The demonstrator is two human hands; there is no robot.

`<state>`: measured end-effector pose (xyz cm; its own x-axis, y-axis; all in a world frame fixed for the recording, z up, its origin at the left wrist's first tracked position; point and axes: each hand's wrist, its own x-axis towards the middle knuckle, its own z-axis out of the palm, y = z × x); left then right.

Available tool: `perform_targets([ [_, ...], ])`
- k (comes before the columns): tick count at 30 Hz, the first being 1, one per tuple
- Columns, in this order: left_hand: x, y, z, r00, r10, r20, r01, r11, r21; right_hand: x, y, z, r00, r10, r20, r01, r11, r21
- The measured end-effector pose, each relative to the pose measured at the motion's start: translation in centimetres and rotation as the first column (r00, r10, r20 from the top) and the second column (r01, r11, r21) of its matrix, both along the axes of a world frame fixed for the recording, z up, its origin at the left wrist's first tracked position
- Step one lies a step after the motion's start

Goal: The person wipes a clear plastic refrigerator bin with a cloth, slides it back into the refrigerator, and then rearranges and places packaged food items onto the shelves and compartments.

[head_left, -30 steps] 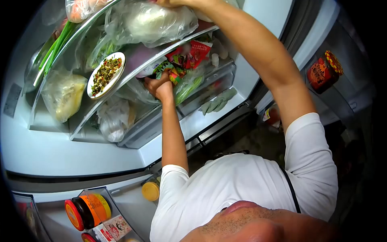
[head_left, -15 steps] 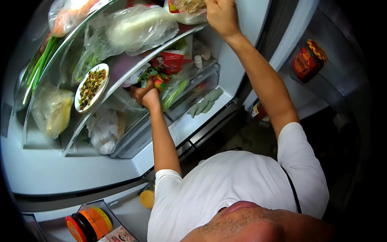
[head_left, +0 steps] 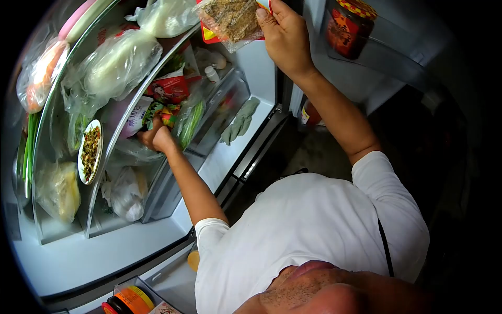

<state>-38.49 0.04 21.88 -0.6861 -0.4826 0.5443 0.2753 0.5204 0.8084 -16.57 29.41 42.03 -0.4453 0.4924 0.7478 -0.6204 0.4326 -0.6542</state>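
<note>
My right hand (head_left: pixel 286 36) grips the edge of a clear-fronted packet of dried brown food (head_left: pixel 232 20) with red and yellow edges. It holds the packet outside the fridge shelves, near the door side. Inside a lower compartment, my left hand (head_left: pixel 158 137) is closed on a colourful printed food packet (head_left: pixel 137 116), purple and white with a green and orange picture. Its fingertips are partly hidden against the packet. A red packet (head_left: pixel 170 90) lies just behind it, and a bag of green vegetables (head_left: pixel 192 123) is to its right.
Glass shelves (head_left: pixel 112 141) carry bagged food and a plate of chopped food (head_left: pixel 90 152) near the edge. A grey-green cloth (head_left: pixel 241 121) lies on the fridge floor beside a clear drawer (head_left: pixel 212 125). Jars (head_left: pixel 350 29) stand in the open doors.
The view has shifted, so the shelves sit further left. My right hand and its packet have moved out from the upper shelf. More of the purple packet shows at my left hand.
</note>
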Motion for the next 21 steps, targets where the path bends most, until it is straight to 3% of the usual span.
perform_targets([
  [4, -0.2, 0.1, -0.1, 0.994, -0.076, -0.083, 0.081, 0.995, 0.057, 2.5, 0.8, 0.0, 0.976, -0.218, 0.006, 0.213, 0.96, 0.184],
  [5, 0.3, 0.3, 0.4, 0.984, -0.13, -0.123, 0.142, 0.985, 0.095, 3.1, 0.8, -0.1, 0.984, -0.148, 0.104, 0.139, 0.986, 0.092],
  [6, 0.1, 0.0, 0.2, 0.994, -0.094, -0.049, 0.097, 0.994, 0.058, 3.6, 0.9, -0.1, 0.979, -0.068, 0.192, 0.071, 0.997, -0.008],
  [7, 0.2, -0.1, 0.3, 0.993, -0.102, -0.05, 0.105, 0.993, 0.056, 3.3, 1.5, -1.2, 0.979, -0.075, 0.191, 0.079, 0.997, -0.011],
  [9, 0.6, 0.2, 0.5, 0.995, 0.067, 0.068, -0.062, 0.996, -0.065, 2.4, 3.4, -3.7, 0.989, -0.053, 0.142, 0.041, 0.996, 0.084],
  [10, -0.2, -0.3, -0.3, 0.999, -0.021, 0.024, 0.021, 1.0, -0.019, 3.6, 2.6, -3.3, 0.985, -0.064, 0.159, 0.047, 0.993, 0.111],
  [11, -1.6, -1.2, -1.6, 0.993, -0.114, -0.022, 0.115, 0.993, 0.026, 4.7, 1.7, -2.7, 0.988, -0.089, 0.123, 0.074, 0.99, 0.12],
  [14, -1.8, -1.2, -1.5, 0.99, 0.02, 0.14, -0.015, 0.999, -0.036, 8.3, 1.4, -0.4, 0.988, -0.139, -0.059, 0.149, 0.959, 0.24],
  [17, 0.0, -0.7, 0.2, 0.977, 0.102, 0.188, -0.083, 0.991, -0.103, 13.2, 4.4, 2.1, 0.951, -0.057, -0.304, 0.11, 0.981, 0.162],
  [19, 0.4, -0.4, 0.7, 0.97, 0.087, 0.225, -0.067, 0.993, -0.099, 16.6, 9.9, 2.6, 0.881, -0.096, -0.464, 0.195, 0.966, 0.171],
  [20, 0.2, -0.6, 0.3, 0.979, 0.096, 0.182, -0.077, 0.991, -0.108, 17.8, 9.1, 5.5, 0.792, -0.375, -0.482, 0.497, 0.855, 0.15],
  [21, 0.1, -0.6, 0.2, 0.984, 0.107, 0.141, -0.09, 0.989, -0.119, 18.5, 11.0, 6.1, 0.778, -0.31, -0.546, 0.467, 0.867, 0.173],
])
